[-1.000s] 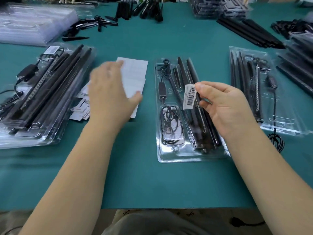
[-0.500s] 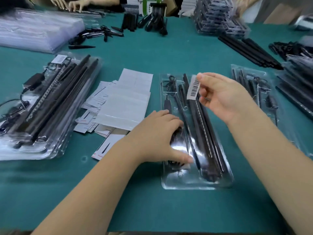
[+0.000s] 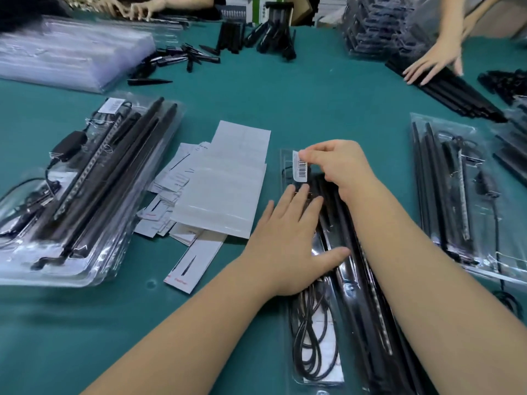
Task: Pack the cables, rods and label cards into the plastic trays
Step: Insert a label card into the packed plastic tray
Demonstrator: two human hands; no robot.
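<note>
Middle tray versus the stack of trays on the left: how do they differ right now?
The middle tray lies single under both hands; the left stack is several trays deep and untouched. The stack's barcode label already lies at its far end; the middle tray's label is pinched in the right hand. Both hold black rods and cable.

A clear plastic tray (image 3: 285, 166) lies front and centre on the green table mat (image 3: 285, 104), with a coiled black cable (image 3: 310, 346) in its left compartment and long black rods (image 3: 368, 323) to the right. Left of it lie loose white label cards (image 3: 225, 189) (some overlapping); beyond those, a stack of filled trays (image 3: 85, 195). Another filled tray (image 3: 462, 195) lies right.
</note>
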